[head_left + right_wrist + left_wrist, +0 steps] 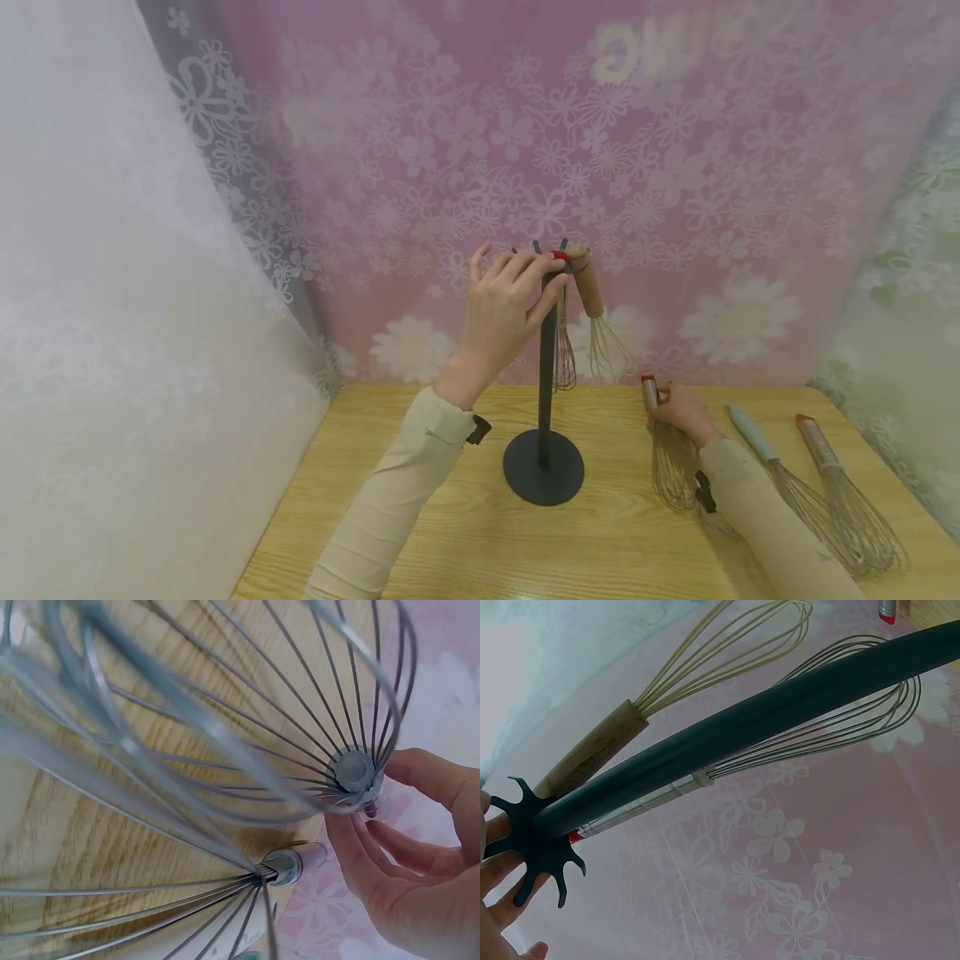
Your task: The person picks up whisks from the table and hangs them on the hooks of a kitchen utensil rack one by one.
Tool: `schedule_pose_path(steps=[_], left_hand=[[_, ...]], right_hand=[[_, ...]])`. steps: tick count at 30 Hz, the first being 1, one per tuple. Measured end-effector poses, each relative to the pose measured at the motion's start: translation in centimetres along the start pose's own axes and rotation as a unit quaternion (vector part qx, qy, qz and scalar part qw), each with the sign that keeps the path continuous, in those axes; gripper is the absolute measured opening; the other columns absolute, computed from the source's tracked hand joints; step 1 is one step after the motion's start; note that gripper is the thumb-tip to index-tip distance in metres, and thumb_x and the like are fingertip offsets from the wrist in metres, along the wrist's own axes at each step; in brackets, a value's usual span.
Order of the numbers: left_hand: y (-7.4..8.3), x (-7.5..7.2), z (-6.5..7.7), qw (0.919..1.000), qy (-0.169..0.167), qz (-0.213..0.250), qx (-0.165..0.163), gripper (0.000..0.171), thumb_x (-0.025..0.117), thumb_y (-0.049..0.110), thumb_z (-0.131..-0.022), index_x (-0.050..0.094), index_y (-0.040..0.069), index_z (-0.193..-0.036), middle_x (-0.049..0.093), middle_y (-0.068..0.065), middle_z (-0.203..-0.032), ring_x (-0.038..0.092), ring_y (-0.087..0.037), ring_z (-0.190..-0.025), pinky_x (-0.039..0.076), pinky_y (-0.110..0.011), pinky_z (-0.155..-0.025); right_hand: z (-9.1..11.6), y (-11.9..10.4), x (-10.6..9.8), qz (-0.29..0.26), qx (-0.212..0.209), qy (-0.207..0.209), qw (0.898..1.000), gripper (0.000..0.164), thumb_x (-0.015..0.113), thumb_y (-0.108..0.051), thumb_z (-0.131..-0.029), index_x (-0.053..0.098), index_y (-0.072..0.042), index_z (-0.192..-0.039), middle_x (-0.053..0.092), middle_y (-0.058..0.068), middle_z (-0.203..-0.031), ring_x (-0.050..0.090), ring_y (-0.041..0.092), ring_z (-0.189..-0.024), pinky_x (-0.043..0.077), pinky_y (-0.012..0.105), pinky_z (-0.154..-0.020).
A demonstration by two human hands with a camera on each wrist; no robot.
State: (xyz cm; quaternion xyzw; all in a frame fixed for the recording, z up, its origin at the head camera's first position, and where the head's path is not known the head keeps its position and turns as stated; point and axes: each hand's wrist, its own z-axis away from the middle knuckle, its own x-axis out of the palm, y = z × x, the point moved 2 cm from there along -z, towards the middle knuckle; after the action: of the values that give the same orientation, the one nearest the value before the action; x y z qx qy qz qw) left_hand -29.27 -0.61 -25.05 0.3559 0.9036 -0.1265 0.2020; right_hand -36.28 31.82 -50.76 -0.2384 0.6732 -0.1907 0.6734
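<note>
My left hand (504, 293) is at the top of a black stand (546, 358), its thumb and index finger about the hooked head. In the left wrist view its other fingers (499, 874) lie behind the hooks (536, 825). From the hooks hang a wooden-handled whisk (588, 287) and a metal-handled whisk (652, 801) with a red end. Right of the stand, my right hand (684, 414) grips a red-ended metal whisk (651, 393) near its handle, wires toward me. The right wrist view shows thumb and fingers around the handle, behind the wires (300, 712).
A whisk with a pale blue handle (752, 433) and a metal-handled whisk with an orange-red end (817, 442) lie at the right of the wooden table (420, 500). Flowered pink cloth (450, 167) hangs behind, and a whitish cloth (150, 333) hangs at the left.
</note>
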Motion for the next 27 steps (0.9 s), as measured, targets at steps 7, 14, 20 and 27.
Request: schedule_pose_path(steps=[7,14,20,27], left_hand=[[0.0,0.0,0.1,1.0,-0.007,-0.001,-0.004,0.023,0.067,0.035,-0.099,0.074,0.019,-0.114,0.071,0.003,-0.106,0.064,-0.019,-0.1,0.024,-0.054,-0.12],[0.0,0.0,0.1,1.0,-0.004,0.0,-0.003,0.023,0.068,0.034,-0.099,0.074,0.019,-0.114,0.072,0.003,-0.105,0.064,-0.019,-0.1,0.025,-0.054,-0.119],[0.0,0.0,0.1,1.0,-0.004,0.002,-0.003,0.023,0.065,0.035,-0.1,0.074,0.019,-0.114,0.071,0.002,-0.105,0.064,-0.019,-0.099,0.025,-0.054,-0.12],[0.0,-0.1,0.1,0.9999,-0.007,0.006,-0.005,0.024,0.063,0.036,-0.101,0.074,0.019,-0.115,0.071,0.003,-0.106,0.064,-0.019,-0.1,0.024,-0.054,-0.12]], right_hand=[[0.6,-1.1,-0.3,-0.05,0.01,0.006,0.999,0.065,0.069,-0.005,-0.086,0.043,0.023,-0.138,0.065,0.038,-0.11,0.067,0.039,-0.087,0.056,0.049,-0.075],[1.0,-1.8,-0.5,-0.056,0.005,0.054,0.997,0.067,0.07,-0.005,-0.085,0.041,0.019,-0.141,0.061,0.04,-0.119,0.064,0.049,-0.099,0.054,0.055,-0.081],[1.5,-2.5,-0.5,-0.088,0.003,0.091,0.992,0.07,0.072,-0.007,-0.087,0.039,0.014,-0.145,0.06,0.037,-0.122,0.064,0.042,-0.095,0.054,0.043,-0.072],[2.4,-3.0,-0.4,-0.136,-0.006,0.153,0.979,0.069,0.069,-0.003,-0.09,0.038,0.008,-0.15,0.055,0.035,-0.127,0.064,0.046,-0.101,0.05,0.029,-0.067]])
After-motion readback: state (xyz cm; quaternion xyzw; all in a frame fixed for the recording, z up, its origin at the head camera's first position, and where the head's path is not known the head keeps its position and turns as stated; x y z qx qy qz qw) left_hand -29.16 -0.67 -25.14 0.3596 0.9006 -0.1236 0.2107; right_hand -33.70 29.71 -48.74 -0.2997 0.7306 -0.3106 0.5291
